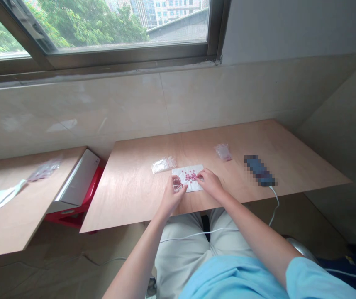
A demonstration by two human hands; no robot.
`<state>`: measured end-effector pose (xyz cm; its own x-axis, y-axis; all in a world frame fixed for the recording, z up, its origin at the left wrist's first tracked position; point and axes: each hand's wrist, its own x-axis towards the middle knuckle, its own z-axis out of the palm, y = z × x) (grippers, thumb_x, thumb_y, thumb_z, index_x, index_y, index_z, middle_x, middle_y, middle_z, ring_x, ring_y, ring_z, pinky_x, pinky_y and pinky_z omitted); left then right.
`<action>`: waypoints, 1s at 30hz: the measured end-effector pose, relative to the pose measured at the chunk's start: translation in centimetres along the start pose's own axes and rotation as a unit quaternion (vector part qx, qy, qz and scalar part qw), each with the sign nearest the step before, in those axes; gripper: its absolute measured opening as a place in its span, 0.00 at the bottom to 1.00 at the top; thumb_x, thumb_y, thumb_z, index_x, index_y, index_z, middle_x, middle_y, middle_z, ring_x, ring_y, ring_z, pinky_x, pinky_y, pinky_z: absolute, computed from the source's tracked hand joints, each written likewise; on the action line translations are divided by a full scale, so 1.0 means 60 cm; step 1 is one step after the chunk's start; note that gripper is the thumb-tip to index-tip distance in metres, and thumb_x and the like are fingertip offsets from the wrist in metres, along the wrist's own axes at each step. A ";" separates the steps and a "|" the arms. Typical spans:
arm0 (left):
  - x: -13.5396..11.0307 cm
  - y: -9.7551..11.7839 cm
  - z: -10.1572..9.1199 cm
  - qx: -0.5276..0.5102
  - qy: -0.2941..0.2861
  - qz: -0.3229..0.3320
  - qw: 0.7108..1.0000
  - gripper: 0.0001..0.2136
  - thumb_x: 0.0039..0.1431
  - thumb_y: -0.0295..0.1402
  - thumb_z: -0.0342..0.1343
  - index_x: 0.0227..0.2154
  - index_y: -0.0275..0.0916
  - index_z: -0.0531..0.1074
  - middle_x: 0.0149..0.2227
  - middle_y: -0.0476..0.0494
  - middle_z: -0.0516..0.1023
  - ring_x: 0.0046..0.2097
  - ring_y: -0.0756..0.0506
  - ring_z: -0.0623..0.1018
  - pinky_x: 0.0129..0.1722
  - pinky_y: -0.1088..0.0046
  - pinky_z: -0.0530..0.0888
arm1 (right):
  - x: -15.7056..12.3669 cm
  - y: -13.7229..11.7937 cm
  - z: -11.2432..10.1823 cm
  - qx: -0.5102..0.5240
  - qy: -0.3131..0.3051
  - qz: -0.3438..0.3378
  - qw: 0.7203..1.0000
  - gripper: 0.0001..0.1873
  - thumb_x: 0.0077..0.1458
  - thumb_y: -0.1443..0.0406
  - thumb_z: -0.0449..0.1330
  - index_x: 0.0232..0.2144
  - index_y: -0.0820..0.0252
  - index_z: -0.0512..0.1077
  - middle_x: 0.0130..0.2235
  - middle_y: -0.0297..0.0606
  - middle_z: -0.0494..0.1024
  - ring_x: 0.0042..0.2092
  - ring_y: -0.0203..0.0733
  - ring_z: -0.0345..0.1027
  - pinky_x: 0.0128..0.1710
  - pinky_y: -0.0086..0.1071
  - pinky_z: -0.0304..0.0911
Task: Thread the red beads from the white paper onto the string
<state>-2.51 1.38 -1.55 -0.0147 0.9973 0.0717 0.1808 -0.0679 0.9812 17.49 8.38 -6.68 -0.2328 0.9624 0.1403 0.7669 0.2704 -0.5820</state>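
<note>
A white sheet [199,187] lies on the table, with several small red beads [191,177] clustered on its middle. My left hand [172,195] is closed around a small clear container [177,183] with something red in it, at the sheet's left side. Its thumb reaches onto the sheet's lower left part. My right hand [210,182] comes in from the right, fingertips pinched together at the right edge of the bead cluster. Whatever lies between those fingertips is too small to make out.
Behind the sheet lies a clear plastic bag [164,165]. A small zip bag [223,152] with reddish contents sits farther right, and a blurred-out phone [259,170] with a white cable [277,199] beyond it. At left, a second table [6,224] carries another bag [45,169] and a pale cloth [0,199].
</note>
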 end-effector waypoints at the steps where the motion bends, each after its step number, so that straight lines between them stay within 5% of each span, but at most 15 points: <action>1: 0.000 -0.005 0.002 0.003 0.003 -0.001 1.000 0.17 0.55 0.40 0.63 0.43 0.42 0.65 0.38 0.47 0.70 0.41 0.46 0.72 0.43 0.70 0.68 | -0.001 -0.001 -0.001 -0.002 0.002 -0.001 1.000 0.07 0.60 0.63 0.61 0.39 0.57 0.78 0.43 0.40 0.76 0.43 0.41 0.71 0.45 0.29 0.62; 10: -0.009 -0.039 0.024 0.061 -0.010 0.021 0.998 0.24 0.54 0.39 0.64 0.52 0.44 0.66 0.40 0.47 0.71 0.42 0.45 0.72 0.47 0.68 0.66 | -0.001 -0.009 -0.002 0.008 0.014 0.005 1.000 0.06 0.59 0.65 0.61 0.37 0.57 0.78 0.42 0.40 0.77 0.42 0.41 0.71 0.42 0.30 0.62; 21: -0.015 -0.034 0.029 0.070 0.005 0.034 0.997 0.20 0.56 0.42 0.63 0.50 0.44 0.73 0.39 0.44 0.74 0.41 0.43 0.72 0.46 0.66 0.67 | -0.017 -0.060 -0.045 0.299 0.052 0.021 0.953 0.12 0.60 0.58 0.56 0.34 0.60 0.75 0.34 0.38 0.80 0.35 0.40 0.72 0.36 0.30 0.65; 30: -0.012 -0.044 0.024 0.133 -0.005 0.061 0.989 0.18 0.60 0.43 0.59 0.51 0.41 0.72 0.41 0.43 0.76 0.40 0.44 0.73 0.44 0.66 0.69 | -0.023 -0.110 -0.060 0.283 0.027 -0.049 0.957 0.08 0.60 0.61 0.58 0.35 0.59 0.75 0.36 0.37 0.79 0.34 0.38 0.71 0.36 0.30 0.65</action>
<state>-1.56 0.89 -4.43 0.0327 0.9824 0.1840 0.4325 -0.1799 0.8835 14.90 5.36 -0.17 -0.2432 0.9375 0.2489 0.2926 0.3156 -0.9027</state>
